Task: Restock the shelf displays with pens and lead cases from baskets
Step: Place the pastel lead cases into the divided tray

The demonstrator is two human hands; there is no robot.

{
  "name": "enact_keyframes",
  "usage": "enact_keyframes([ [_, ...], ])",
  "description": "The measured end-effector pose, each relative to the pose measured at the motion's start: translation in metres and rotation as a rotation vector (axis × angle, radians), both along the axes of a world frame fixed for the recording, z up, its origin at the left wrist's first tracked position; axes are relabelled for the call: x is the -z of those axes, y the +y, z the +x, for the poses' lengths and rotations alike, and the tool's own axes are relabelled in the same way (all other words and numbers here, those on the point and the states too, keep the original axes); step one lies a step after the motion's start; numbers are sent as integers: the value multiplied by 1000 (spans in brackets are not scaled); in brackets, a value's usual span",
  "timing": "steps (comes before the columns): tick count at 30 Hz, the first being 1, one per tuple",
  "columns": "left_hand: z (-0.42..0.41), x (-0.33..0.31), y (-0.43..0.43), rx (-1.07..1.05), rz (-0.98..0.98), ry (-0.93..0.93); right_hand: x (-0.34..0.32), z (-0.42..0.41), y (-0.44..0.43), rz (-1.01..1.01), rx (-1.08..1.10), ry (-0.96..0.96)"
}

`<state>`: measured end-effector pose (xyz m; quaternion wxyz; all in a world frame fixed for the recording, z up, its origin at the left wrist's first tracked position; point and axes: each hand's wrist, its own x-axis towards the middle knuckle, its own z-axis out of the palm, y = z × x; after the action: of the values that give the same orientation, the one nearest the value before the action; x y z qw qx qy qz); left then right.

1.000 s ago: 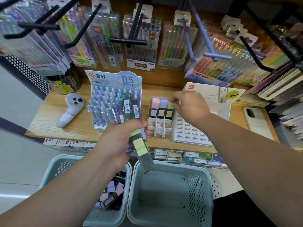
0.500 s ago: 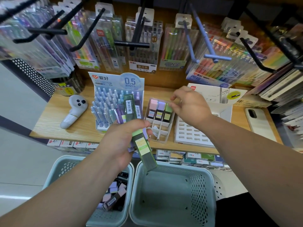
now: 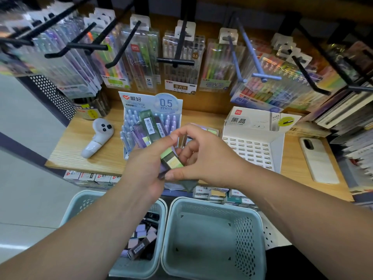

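Both hands meet at the centre of the view, above the front edge of the wooden shelf (image 3: 80, 150). The left hand (image 3: 145, 170) grips a fan of lead cases (image 3: 150, 128) with the barcoded ends pointing to 12 o'clock, probably spread so that each can be picked off singly. The right hand (image 3: 203, 158) comes in from 3 o'clock and pinches the green lead case (image 3: 171, 161) between thumb and curled fingers. That case lies slanted across the fan's lower end, likely about to be drawn free for placing. At 12 o'clock of the right hand, the divided tray (image 3: 210, 130) shows only a few pastel tops and its free slots are hidden. It looks like the probable destination. The left basket (image 3: 80, 203), at 7 o'clock of the hands, holds more loose cases, and the right basket (image 3: 212, 204) sits beside it at 5 o'clock. The pen display box (image 3: 161, 102) stands at 12 o'clock of the left hand, with the fan overlapping it in view.
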<state>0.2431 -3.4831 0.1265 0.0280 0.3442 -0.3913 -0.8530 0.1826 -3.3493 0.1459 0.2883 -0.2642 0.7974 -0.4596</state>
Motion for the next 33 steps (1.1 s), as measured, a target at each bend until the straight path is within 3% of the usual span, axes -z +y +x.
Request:
enact_keyframes([
  [4,0,-1,-2,7,31,48,3,-3,2,-88,31,-140],
  [9,-1,2,-5,71,32,59,2,-7,2,-215,65,-460],
  [15,-4,3,-6,124,55,59,3,-15,4,-176,35,-507],
  [20,-4,8,-8,106,31,41,-7,-21,10,-95,70,-442],
  [28,-3,10,-11,100,-38,13,4,-68,30,75,546,-5],
  [33,-2,12,-9,81,-113,-24,27,-85,36,175,594,151],
])
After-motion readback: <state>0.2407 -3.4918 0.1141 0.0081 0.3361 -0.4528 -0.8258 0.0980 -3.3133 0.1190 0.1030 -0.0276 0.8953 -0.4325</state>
